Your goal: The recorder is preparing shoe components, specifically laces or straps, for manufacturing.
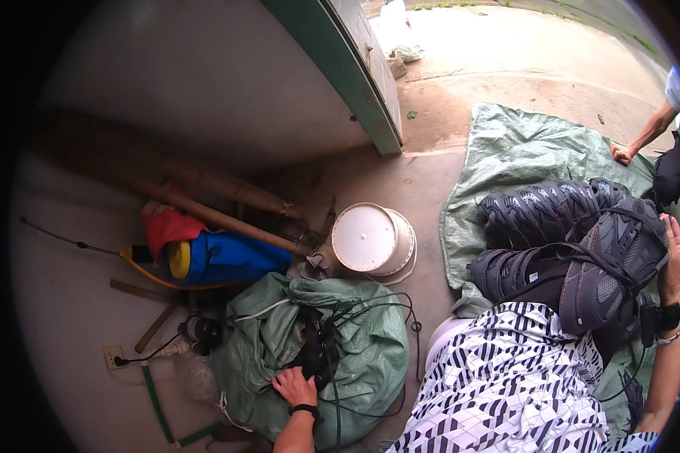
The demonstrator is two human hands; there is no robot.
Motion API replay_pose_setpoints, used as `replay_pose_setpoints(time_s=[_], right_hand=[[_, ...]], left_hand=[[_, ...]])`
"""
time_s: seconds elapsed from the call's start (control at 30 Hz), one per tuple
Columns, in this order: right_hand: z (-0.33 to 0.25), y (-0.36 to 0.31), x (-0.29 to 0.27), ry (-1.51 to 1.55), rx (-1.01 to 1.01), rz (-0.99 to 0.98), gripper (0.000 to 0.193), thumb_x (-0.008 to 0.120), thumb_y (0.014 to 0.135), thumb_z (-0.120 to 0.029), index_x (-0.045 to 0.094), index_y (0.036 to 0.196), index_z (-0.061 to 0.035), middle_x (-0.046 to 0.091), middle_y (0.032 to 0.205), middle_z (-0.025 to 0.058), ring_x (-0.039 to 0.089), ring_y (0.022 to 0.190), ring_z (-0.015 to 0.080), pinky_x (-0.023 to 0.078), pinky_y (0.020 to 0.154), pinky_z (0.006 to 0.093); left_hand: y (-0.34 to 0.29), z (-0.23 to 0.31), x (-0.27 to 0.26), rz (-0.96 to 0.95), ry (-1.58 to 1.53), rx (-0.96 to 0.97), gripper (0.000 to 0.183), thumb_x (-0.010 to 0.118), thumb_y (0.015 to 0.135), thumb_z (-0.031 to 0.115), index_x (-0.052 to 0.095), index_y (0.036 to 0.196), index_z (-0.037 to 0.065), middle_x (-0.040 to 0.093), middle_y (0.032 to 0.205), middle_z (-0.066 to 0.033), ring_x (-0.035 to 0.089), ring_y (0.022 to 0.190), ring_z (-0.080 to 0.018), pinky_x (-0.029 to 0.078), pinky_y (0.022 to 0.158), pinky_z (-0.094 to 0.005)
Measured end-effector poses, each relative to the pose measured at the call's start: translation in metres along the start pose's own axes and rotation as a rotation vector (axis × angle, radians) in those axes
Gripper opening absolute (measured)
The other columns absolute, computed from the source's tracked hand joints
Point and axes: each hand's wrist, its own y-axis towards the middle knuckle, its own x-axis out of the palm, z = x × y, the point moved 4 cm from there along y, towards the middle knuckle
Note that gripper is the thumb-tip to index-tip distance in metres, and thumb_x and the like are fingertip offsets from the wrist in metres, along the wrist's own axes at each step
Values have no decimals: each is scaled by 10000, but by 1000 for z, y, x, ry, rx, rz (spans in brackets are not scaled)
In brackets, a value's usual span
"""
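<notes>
My left hand (295,387) rests at the opening of a green woven sack (374,325), its fingers spread and touching a black object (315,355) with dark laces or cords, whose kind I cannot make out. On my lap lies a pair of dark grey shoes (610,260) with black laces trailing over it. My right hand (671,260) lies along the right end of these shoes, fingers stretched out and flat against them. Just past my knees, more dark shoes (536,211) are bundled in rows on a green woven sheet (521,140).
A lidded white bucket (364,238) stands beyond the sack. At left are a blue sprayer tank (238,257), wooden poles (211,215), a small pump (202,332) and a wall socket (113,356). A doorway edge (385,136) rises ahead. Another person's hand (622,155) touches the sheet.
</notes>
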Motion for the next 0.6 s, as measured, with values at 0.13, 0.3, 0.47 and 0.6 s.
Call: replay_pose_setpoints(time_s=[0.13, 0.3, 0.47, 0.6], right_hand=[[4, 0, -8, -83, 7, 20, 393, 363, 993, -159, 444, 1339, 8, 422, 1388, 85, 437, 1250, 159, 324, 1052, 267], [-9, -2, 10, 116, 12, 39, 369, 393, 987, -142, 475, 1315, 5, 466, 1342, 91, 462, 1219, 143, 344, 1036, 254], [-15, 0, 21, 194, 50, 61, 354, 415, 981, -132, 493, 1304, -11, 517, 1291, 65, 503, 1164, 117, 377, 1000, 237], [-9, -1, 20, 221, 18, 102, 348, 425, 978, -127, 503, 1298, -17, 524, 1283, 55, 515, 1141, 108, 388, 985, 233]], left_hand=[[-1, -6, 2, 45, -48, 12, 319, 779, 639, 242, 631, 899, 132, 568, 893, -61, 499, 983, -279, 268, 1037, -522], [5, -7, -12, 76, -86, 36, 238, 771, 634, 198, 644, 822, 129, 573, 835, -59, 505, 951, -273, 269, 1036, -521], [-1, -15, -25, 100, -144, 119, 205, 764, 625, 164, 646, 788, 125, 571, 814, -54, 503, 945, -269, 266, 1037, -513], [1, -15, -42, 101, -169, 131, 181, 758, 632, 148, 644, 770, 120, 572, 809, -52, 508, 939, -267, 269, 1035, -513]])
